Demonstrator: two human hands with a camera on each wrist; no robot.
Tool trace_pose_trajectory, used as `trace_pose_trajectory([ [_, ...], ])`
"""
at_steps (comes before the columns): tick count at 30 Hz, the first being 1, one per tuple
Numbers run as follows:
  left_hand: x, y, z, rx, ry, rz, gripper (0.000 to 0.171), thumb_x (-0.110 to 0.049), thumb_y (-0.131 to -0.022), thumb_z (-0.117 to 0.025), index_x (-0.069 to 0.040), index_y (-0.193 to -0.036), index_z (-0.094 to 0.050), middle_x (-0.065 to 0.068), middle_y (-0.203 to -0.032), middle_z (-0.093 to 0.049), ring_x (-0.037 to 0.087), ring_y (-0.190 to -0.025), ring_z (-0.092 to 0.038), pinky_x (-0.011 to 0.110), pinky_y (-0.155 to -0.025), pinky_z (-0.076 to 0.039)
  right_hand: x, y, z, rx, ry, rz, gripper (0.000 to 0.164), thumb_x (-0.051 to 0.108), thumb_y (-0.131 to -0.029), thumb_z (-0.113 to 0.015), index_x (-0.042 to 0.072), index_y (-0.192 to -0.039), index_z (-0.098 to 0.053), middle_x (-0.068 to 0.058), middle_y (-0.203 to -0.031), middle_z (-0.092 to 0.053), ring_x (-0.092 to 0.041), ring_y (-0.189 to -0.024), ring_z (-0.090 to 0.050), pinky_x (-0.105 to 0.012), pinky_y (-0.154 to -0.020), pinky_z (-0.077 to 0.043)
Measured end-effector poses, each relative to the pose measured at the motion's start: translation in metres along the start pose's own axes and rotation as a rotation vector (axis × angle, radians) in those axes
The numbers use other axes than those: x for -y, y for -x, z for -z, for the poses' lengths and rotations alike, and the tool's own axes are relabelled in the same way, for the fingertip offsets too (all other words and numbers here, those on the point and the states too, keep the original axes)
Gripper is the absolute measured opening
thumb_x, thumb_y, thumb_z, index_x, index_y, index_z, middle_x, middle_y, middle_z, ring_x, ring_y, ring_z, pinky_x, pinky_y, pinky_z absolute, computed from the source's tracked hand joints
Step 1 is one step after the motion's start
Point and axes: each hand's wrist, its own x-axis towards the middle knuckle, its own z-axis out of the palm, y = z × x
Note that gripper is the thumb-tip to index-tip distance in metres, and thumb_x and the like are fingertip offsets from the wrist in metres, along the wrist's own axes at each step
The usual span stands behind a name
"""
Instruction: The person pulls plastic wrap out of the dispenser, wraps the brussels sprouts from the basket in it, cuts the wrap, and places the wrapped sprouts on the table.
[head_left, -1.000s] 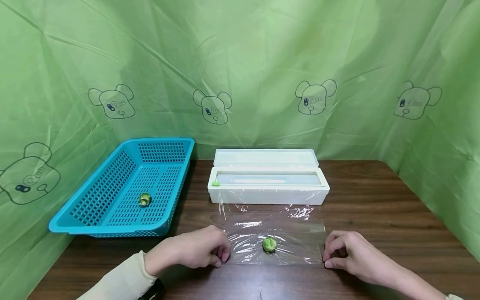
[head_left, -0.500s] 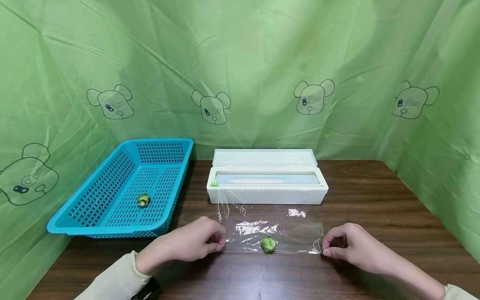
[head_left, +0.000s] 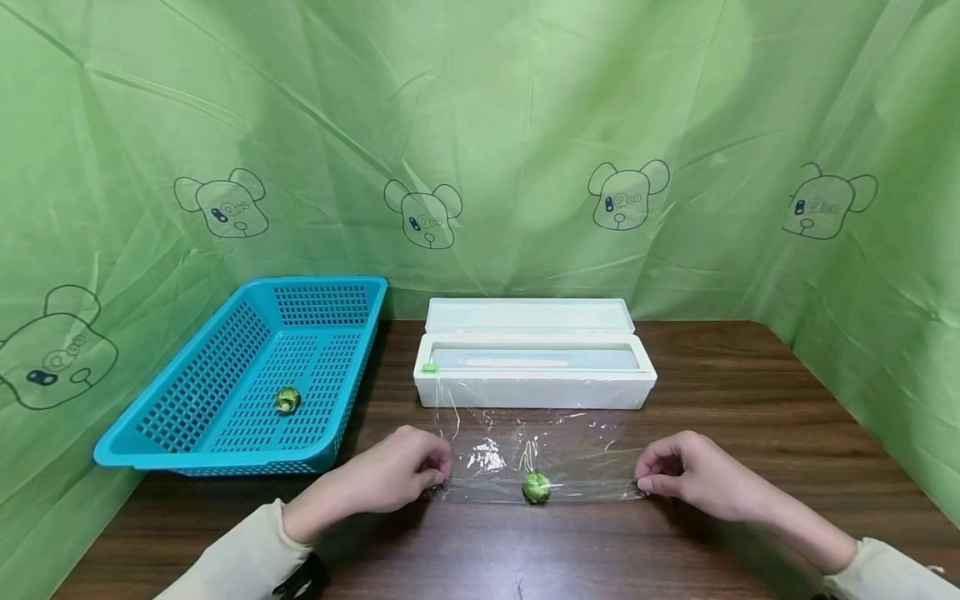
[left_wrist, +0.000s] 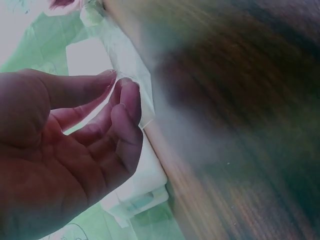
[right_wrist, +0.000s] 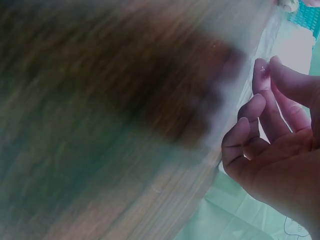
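A sheet of clear plastic wrap runs from the white dispenser box toward the front of the table. My left hand pinches its front left corner between thumb and fingertips, and in the left wrist view the film trails from that pinch. At the opposite corner my right hand pinches the film the same way. Between the hands sits a small green Brussels sprout, with the front strip of film across it. Creases fan out in the film just behind the sprout.
At the left stands a blue plastic basket holding another sprout. The dispenser's lid is raised, and a green slider sits at its left front. A green curtain hangs behind the brown wooden table.
Both hands have lifted the film's front edge and carried it back over the sprout. The right hand has also shifted slightly left. Box and basket stay put.
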Motion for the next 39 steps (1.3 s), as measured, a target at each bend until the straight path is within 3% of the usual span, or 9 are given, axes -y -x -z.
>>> trace_pose_trajectory([
  [7,0.002,-0.001,-0.004,0.005,-0.011,0.018,0.025,0.006,-0.093,-0.071,-0.016,-0.083,-0.069,-0.011,-0.078,-0.066,0.003,-0.078,-0.058,0.03,-0.074,-0.053,-0.007,-0.002,0.0,0.023,-0.047,0.0,0.005,0.008,-0.096,-0.077,0.014,-0.097,-0.077,0.006,-0.085,-0.072,-0.004,-0.076,-0.061,-0.026,-0.067,-0.052],
  [17,0.001,-0.002,-0.004,0.003,0.012,0.009,0.024,0.008,-0.092,-0.069,-0.016,-0.086,-0.073,-0.013,-0.083,-0.069,0.003,-0.084,-0.063,0.031,-0.078,-0.056,-0.015,0.001,0.004,0.05,-0.096,0.072,0.009,0.006,-0.099,-0.071,0.009,-0.105,-0.077,0.002,-0.096,-0.076,-0.01,-0.085,-0.066,-0.027,-0.073,-0.054],
  [22,0.002,-0.003,-0.004,0.008,0.015,0.011,0.023,0.006,-0.094,-0.07,-0.015,-0.087,-0.074,-0.013,-0.083,-0.069,0.003,-0.084,-0.062,0.031,-0.078,-0.056,-0.017,0.003,0.005,0.032,-0.106,0.068,0.01,0.006,-0.1,-0.071,0.007,-0.107,-0.077,0.002,-0.091,-0.075,-0.011,-0.082,-0.068,-0.027,-0.072,-0.055],
  [28,0.004,-0.002,-0.003,0.016,0.041,0.023,0.019,-0.003,-0.1,-0.068,-0.017,-0.09,-0.075,-0.012,-0.08,-0.067,0.003,-0.08,-0.06,0.03,-0.075,-0.053,-0.012,0.003,0.004,0.006,-0.071,0.034,0.007,0.012,-0.1,-0.072,0.013,-0.104,-0.078,0.003,-0.1,-0.076,-0.008,-0.083,-0.067,-0.027,-0.071,-0.054],
  [34,0.0,0.001,-0.003,-0.04,-0.029,0.043,0.014,-0.015,-0.105,-0.065,-0.013,-0.107,-0.079,-0.011,-0.099,-0.071,0.006,-0.097,-0.065,0.038,-0.089,-0.056,-0.009,0.007,0.002,-0.085,0.035,0.076,0.009,0.014,-0.095,-0.08,0.021,-0.1,-0.077,0.005,-0.104,-0.075,-0.008,-0.086,-0.065,-0.028,-0.074,-0.052],
  [39,-0.031,0.002,-0.005,-0.172,-0.149,0.03,0.019,-0.015,-0.1,-0.073,-0.01,-0.118,-0.078,-0.004,-0.111,-0.07,0.016,-0.106,-0.064,0.045,-0.094,-0.054,0.005,0.009,-0.005,-0.251,0.202,0.122,0.02,0.012,-0.086,-0.088,0.025,-0.097,-0.078,0.011,-0.104,-0.071,-0.007,-0.087,-0.062,-0.029,-0.073,-0.051],
])
